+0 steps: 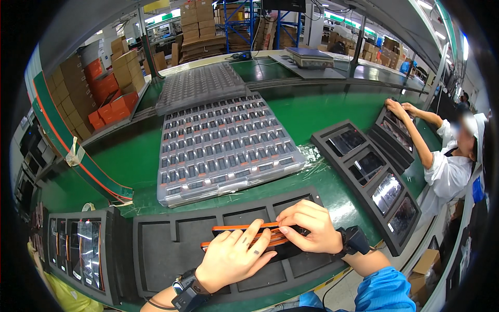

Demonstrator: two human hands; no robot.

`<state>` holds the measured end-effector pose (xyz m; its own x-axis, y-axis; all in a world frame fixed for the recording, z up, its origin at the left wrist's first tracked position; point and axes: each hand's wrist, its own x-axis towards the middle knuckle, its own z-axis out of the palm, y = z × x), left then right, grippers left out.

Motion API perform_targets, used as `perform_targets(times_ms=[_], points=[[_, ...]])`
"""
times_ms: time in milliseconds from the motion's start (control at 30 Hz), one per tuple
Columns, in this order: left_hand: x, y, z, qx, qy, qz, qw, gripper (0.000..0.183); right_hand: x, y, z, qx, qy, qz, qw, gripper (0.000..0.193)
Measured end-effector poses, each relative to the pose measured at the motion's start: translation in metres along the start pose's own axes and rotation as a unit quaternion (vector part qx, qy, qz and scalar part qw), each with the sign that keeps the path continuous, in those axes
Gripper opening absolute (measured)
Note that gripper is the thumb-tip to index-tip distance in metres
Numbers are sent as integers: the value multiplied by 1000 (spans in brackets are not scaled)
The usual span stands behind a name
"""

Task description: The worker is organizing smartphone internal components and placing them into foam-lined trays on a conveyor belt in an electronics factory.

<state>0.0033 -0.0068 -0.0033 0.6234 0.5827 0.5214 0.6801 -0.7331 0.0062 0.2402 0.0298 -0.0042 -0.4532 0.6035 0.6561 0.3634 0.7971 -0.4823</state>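
Several thin, black phone-like panels with orange edges [223, 228] sit together over a black foam tray [152, 253] in front of me. My left hand [233, 258] lies over them, its fingers wrapped on the orange edges near their middle. With thumb and fingers, my right hand [307, 226] pinches the right end of the upper panel. Both wrists carry black strapped devices. My fingers hide part of the panels, so their exact number cannot be made out. The foam tray has several recessed compartments, partly covered by my hands.
Beyond the foam tray stands a clear plastic tray [221, 174] filled with small dark parts. Another foam tray [325, 136] at the right holds glossy panels; a stack of foam trays [117, 255] is at the left. A co-worker's hands [399, 110] handle another tray at the far right.
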Motion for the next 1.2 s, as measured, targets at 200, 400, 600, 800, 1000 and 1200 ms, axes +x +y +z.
perform_targets(times_ms=[200, 400, 600, 800, 1000, 1200], points=[[0, 0, 0, -4, 4, 1, 1000, 45, -1, 0, -2, -18, 25, -17, 999, 6], [2, 0, -1, -3, -2, -1, 1000, 46, -2, 1, -3, -18, 28, -22, 999, 6], [1, 0, -1, -1, -5, -4, 1000, 46, -1, 1, -2, -12, 15, -14, 1000, 6], [2, 0, -1, -2, -3, -5, 1000, 46, 2, -2, 0, -20, -52, 8, 998, 26], [1, 0, -1, -6, -6, -6, 1000, 46, 1, -2, 0, -26, -66, 11, 997, 28], [1, 0, -1, -3, -9, -10, 1000, 46, 1, 1, 1, -23, -70, 7, 997, 28]])
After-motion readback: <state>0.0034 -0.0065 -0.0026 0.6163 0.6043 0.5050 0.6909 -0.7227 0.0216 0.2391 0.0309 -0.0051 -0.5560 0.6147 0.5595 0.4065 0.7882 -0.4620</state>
